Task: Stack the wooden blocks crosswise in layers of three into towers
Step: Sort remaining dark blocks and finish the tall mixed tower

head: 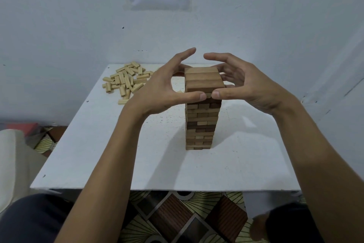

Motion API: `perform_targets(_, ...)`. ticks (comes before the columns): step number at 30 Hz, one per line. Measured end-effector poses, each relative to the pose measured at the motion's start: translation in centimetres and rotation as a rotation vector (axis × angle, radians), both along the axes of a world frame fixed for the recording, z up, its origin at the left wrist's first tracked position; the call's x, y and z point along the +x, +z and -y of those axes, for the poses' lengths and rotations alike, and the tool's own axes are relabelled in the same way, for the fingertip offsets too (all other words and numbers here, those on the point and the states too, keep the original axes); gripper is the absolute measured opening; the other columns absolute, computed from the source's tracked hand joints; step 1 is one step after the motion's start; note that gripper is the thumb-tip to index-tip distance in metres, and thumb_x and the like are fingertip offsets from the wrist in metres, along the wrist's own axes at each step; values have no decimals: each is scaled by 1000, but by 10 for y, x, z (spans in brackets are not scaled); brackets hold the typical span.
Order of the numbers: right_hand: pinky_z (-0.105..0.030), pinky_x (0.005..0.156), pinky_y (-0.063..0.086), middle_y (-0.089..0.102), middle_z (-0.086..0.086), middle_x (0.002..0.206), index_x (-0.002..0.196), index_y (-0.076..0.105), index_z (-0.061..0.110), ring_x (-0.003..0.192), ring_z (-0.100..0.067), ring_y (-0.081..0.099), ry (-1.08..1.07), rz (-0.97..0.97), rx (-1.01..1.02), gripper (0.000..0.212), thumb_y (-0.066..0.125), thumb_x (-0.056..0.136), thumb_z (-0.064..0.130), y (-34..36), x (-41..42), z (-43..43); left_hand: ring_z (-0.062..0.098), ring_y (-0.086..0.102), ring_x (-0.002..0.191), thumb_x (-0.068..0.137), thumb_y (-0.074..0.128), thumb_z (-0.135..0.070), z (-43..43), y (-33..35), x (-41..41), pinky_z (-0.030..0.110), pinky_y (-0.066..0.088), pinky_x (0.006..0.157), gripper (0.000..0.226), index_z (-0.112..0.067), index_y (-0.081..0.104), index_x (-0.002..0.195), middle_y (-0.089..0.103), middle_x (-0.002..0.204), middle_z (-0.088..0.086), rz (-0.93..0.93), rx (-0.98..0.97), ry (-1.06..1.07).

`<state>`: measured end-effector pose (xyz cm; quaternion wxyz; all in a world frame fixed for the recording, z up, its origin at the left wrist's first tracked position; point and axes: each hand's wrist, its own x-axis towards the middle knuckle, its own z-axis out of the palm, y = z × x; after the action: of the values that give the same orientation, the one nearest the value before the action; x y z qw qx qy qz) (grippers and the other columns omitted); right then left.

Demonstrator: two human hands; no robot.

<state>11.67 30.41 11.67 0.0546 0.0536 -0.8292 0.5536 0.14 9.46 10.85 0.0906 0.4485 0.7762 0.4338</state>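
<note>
A tall tower of brown wooden blocks [201, 116], laid crosswise in layers of three, stands in the middle of the white table [137, 164]. My left hand [157, 89] and my right hand [242, 83] flank its top. Both thumbs press against the near face just under the top layer, almost touching each other. The fingers are spread and reach round the far side, where their tips are partly hidden behind the top blocks. A heap of several pale loose blocks [126, 81] lies at the table's far left.
A pale wall rises directly behind the table. A light cushion or seat [13, 156] sits at the left edge. Patterned flooring [177, 217] shows below the table's near edge, with my dark-clothed knees at both lower corners.
</note>
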Motion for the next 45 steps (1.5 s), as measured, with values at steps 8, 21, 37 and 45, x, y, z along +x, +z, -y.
perform_targets(8, -36, 106, 48, 60, 1, 132, 143, 46, 38, 124, -15, 58, -2, -7, -1, 78, 81, 75, 22, -2, 0, 0, 0, 54, 122, 66, 74, -64, 2, 0, 2, 21, 39, 104, 99, -44, 30, 151, 57, 132, -10, -12, 4, 1)
perform_targets(21, -39, 124, 16, 32, 22, 157, 155, 27, 35, 144, 7, 26, -452, -147, -328, 101, 33, 73, 94, -37, 4, 59, -8, 19, 145, 97, 18, -67, -31, -23, 65, 6, 13, 112, 73, -28, 16, 159, 26, 161, -17, 364, 519, 392)
perform_targets(37, 11, 96, 12, 19, 25, 161, 158, 17, 33, 134, 24, 14, -437, -117, -317, 79, 17, 86, 67, -37, 11, 84, -17, 11, 135, 106, 12, -44, -42, -24, 81, -13, 9, 93, 57, -22, 18, 159, 19, 164, -12, 356, 442, 404)
perform_targets(45, 13, 91, 13, 19, 26, 160, 157, 18, 36, 117, 38, 17, -442, -114, -292, 76, 18, 88, 66, -38, 12, 83, -25, 12, 130, 107, 12, -41, -42, -23, 82, -14, 8, 91, 56, -22, 20, 158, 21, 164, -11, 353, 426, 415)
